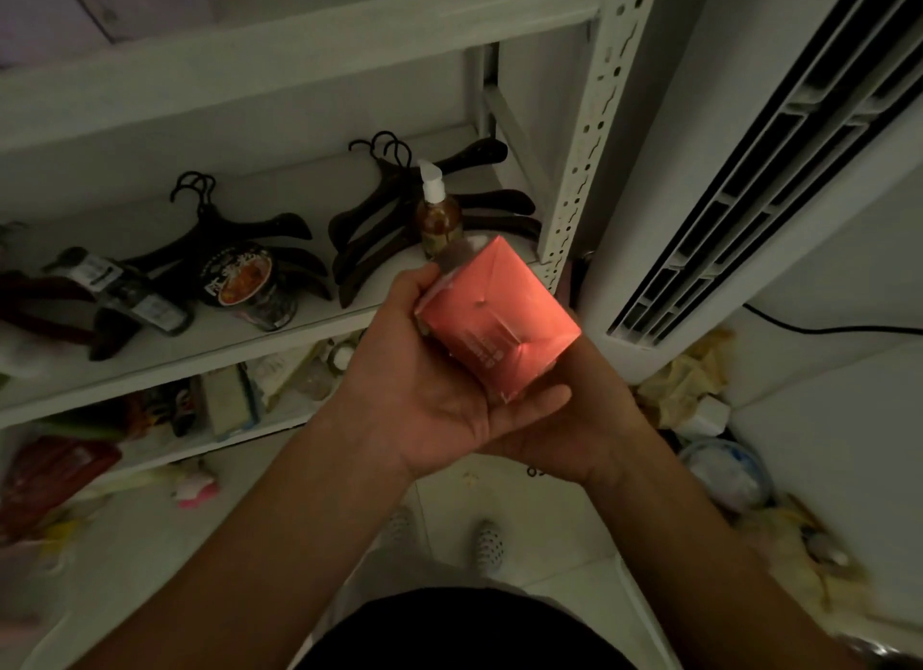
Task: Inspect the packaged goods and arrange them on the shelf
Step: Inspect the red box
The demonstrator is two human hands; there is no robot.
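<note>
Salmon-pink paper-wrapped pack (494, 315), folded end turned up toward the camera, held tilted in the air just off the front edge of the middle board, near the right upright of the white metal shelf (584, 145). Gripped from the left and below by the left hand (429, 385), palm up, fingers curled over the pack's far left corner. Backed underneath by the right hand (584, 420), mostly hidden behind pack and left hand; cannot tell how its fingers lie. Faint white print on the pack's lower face, too blurred to read.

Behind it, at the board's right end, an upright brown pump bottle with a white head (439, 215). Further left, two heaps of dark coat hangers (372, 230), and between them a round black tub with a red-orange label (234, 275) bearing white characters, not legible. To the right of the shelf, a white standing air conditioner (749, 170). Below, pale floor tiles (524, 519), two speckled shoes (487, 544), crumpled yellowish paper (689, 375) at the air conditioner's foot. Dim room.
</note>
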